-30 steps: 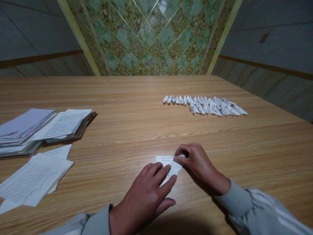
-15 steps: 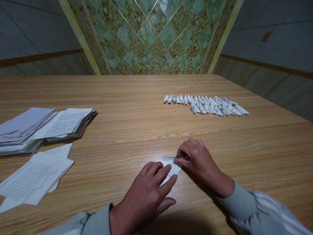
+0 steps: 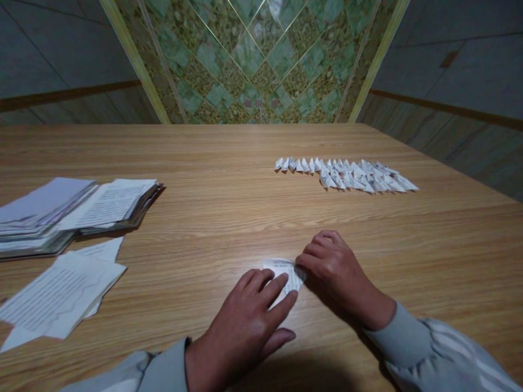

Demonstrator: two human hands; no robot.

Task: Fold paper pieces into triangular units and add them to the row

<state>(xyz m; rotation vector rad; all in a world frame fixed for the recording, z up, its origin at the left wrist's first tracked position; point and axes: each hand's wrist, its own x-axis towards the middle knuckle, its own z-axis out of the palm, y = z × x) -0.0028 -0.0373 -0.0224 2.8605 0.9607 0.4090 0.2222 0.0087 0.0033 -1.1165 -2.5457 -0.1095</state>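
On wood-grain desk (image 3: 212,218), well short of far edge: printed paper (image 3: 293,280) under spread left hand (image 3: 241,318), right end in pinching grip of right hand (image 3: 337,269), with possible skewed creasing from uneven pull.

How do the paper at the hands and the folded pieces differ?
The paper is mostly flat; the folded pieces rise to points. Left fingers rest on the paper; the folded pieces stand untouched. The paper lies close by, the folded pieces farther off in rows. Both are pale.
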